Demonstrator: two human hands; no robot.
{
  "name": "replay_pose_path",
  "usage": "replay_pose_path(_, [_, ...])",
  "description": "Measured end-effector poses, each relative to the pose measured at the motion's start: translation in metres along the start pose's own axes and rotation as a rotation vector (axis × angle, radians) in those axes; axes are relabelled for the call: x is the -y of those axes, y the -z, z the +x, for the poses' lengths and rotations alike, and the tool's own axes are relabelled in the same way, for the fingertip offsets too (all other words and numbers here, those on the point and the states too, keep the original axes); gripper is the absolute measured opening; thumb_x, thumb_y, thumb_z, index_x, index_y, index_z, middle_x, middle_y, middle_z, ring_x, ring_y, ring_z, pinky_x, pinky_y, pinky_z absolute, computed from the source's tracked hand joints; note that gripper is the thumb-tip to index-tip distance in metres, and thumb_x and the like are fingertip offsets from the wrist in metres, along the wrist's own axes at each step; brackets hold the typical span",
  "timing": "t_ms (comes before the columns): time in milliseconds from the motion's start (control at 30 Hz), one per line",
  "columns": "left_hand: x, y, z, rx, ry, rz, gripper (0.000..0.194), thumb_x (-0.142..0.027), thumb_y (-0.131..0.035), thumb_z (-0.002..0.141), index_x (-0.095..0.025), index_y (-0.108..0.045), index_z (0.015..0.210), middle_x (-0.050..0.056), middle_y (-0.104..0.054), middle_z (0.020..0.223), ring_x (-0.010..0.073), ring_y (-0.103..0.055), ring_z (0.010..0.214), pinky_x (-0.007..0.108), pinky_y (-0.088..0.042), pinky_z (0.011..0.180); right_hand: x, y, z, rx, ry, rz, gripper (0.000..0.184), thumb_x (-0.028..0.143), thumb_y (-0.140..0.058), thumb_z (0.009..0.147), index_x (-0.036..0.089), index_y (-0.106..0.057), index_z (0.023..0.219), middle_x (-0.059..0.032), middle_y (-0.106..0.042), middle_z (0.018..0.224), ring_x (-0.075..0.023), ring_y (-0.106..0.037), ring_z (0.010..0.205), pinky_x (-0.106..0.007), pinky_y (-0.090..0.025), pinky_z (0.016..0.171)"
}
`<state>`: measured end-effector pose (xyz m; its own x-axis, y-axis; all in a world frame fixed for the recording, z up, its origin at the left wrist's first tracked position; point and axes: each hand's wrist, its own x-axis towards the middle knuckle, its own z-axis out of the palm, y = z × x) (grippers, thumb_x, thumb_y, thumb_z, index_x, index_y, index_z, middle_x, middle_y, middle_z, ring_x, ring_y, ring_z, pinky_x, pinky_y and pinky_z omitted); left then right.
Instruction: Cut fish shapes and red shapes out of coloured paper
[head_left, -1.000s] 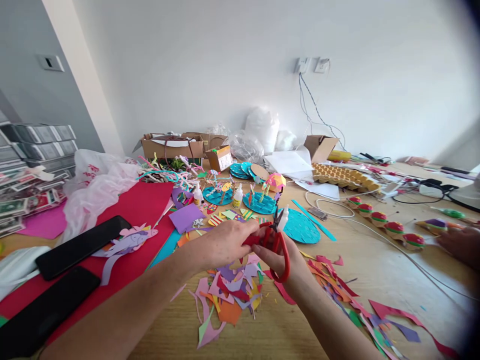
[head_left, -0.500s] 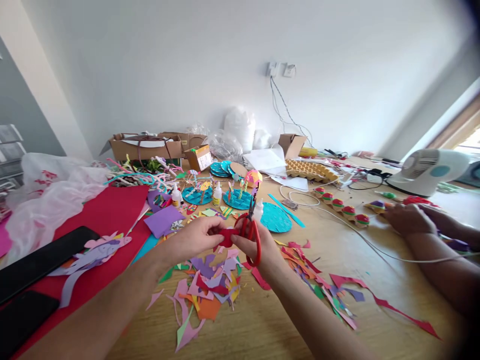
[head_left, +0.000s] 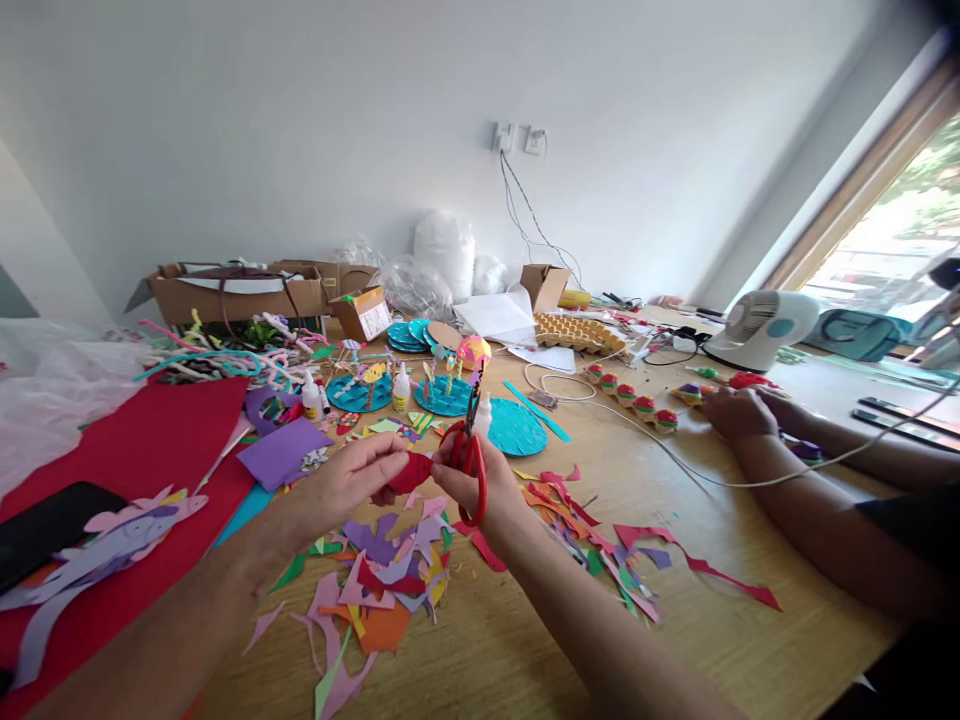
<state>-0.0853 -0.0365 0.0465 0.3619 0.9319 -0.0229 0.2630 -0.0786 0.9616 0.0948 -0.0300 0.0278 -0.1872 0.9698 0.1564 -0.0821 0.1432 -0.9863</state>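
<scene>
Between my two hands is a small cut piece of red paper. My left hand is closed on its left side, thumb on the near face. My right hand is closed around red-handled scissors, whose dark blades point up and away from the paper. The right thumb and fingertips also pinch the paper's right tip. Below my hands lies a heap of coloured paper scraps, with more scraps to the right.
Blue painted discs and glue bottles stand beyond my hands. Red sheet and purple paper lie left. At right, a co-worker's hands are near painted egg-carton pieces; a white cable crosses the table.
My view has swung to the right, so the table shifts left and more window shows. My hands have drawn slightly apart, and more of the red paper is visible between them.
</scene>
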Motion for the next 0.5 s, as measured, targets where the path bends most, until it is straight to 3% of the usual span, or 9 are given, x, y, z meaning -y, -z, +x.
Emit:
replay_pose_path(100, [-0.0010,0.0002,-0.0038,-0.086,0.041,-0.148,0.046,-0.063,-0.048,0.082,-0.019,-0.061,0.085,0.000,-0.060,0.072,0.0167,-0.056,0.066,0.032,-0.045,0.067,0.0030,-0.0020,-0.0019,-0.036,-0.004,0.020,0.022,0.026,-0.067,0.060,0.020,-0.050,0.072,0.0034,-0.053,0.066,-0.0137,-0.047,0.061,-0.026,-0.038,0.057])
replay_pose_path(233, [-0.0020,-0.0009,-0.0043,-0.079,0.054,-0.229,0.053,-0.069,-0.046,0.080,-0.018,-0.061,0.083,0.000,-0.061,0.067,0.0153,-0.054,0.062,0.030,-0.045,0.064,0.0003,-0.0041,-0.0014,-0.077,0.019,0.034,0.022,0.028,-0.066,0.059,0.021,-0.049,0.071,0.0035,-0.053,0.065,-0.0137,-0.047,0.060,-0.026,-0.039,0.057])
replay_pose_path(367, [-0.0041,-0.0047,-0.0001,-0.046,0.056,-0.101,0.038,-0.056,-0.065,0.070,-0.018,-0.060,0.075,-0.004,-0.055,0.060,0.0126,-0.049,0.057,0.026,-0.040,0.057,-0.0013,-0.0050,-0.0010,-0.081,0.024,0.026,0.022,0.029,-0.066,0.059,0.021,-0.050,0.071,0.0034,-0.053,0.064,-0.0141,-0.047,0.060,-0.026,-0.039,0.056])
replay_pose_path(500, [-0.0052,-0.0044,0.0033,-0.059,0.053,-0.017,0.027,-0.045,-0.063,0.069,-0.019,-0.059,0.073,-0.006,-0.052,0.057,0.0110,-0.047,0.054,0.024,-0.035,0.053,0.0024,-0.0032,-0.0007,-0.099,0.023,0.024,0.022,0.028,-0.067,0.060,0.021,-0.050,0.071,0.0030,-0.055,0.065,-0.0146,-0.048,0.061,-0.027,-0.039,0.059])
